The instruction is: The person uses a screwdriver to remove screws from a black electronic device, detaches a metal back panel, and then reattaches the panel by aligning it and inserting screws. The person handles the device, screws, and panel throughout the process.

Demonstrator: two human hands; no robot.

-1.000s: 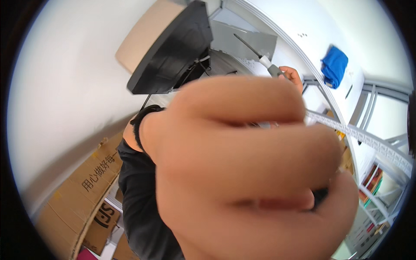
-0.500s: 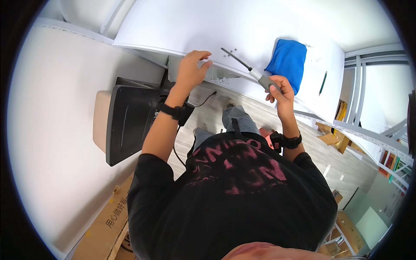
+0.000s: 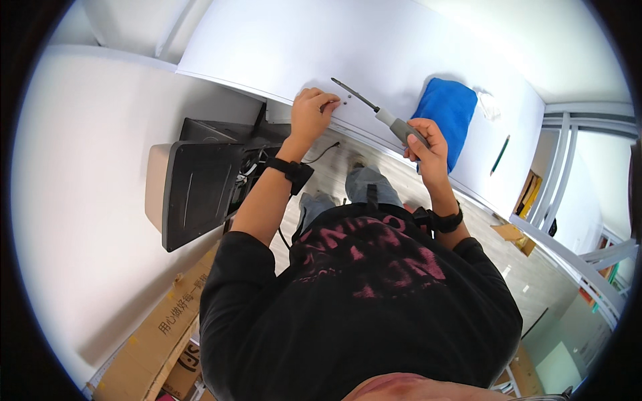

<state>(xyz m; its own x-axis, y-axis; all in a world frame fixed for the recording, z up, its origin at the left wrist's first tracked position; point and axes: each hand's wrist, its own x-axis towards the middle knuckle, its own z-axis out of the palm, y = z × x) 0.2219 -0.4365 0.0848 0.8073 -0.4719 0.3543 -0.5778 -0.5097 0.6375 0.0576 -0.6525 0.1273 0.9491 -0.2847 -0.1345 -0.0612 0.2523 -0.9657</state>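
Note:
My right hand [image 3: 426, 144] is wrapped round the grey handle of a screwdriver [image 3: 398, 125], whose dark shaft points up and to the left over the white table [image 3: 261, 43]. By the table's near edge, my left hand [image 3: 311, 115] is closed in a pinch. A dark speck shows at its fingertips, too small to name. Right beside those fingertips lie a few small dark screw-like pieces [image 3: 346, 102] on the tabletop. Behind the screwdriver and my right hand sits a blue cloth bundle [image 3: 447, 110].
A dark green pencil [image 3: 500, 155] and a crumpled clear plastic bag [image 3: 488, 105] lie to the right of the bundle. A black-backed office machine or monitor [image 3: 200, 194] stands at the left, with cables. Cardboard boxes [image 3: 157, 321] are at the lower left, and grey metal frames [image 3: 558, 167] at the right.
My left hand has moved right and forward to the small pieces, its spread fingers now pinched together. My right hand still holds the screwdriver, shifted slightly left. Fewer small pieces show on the table.

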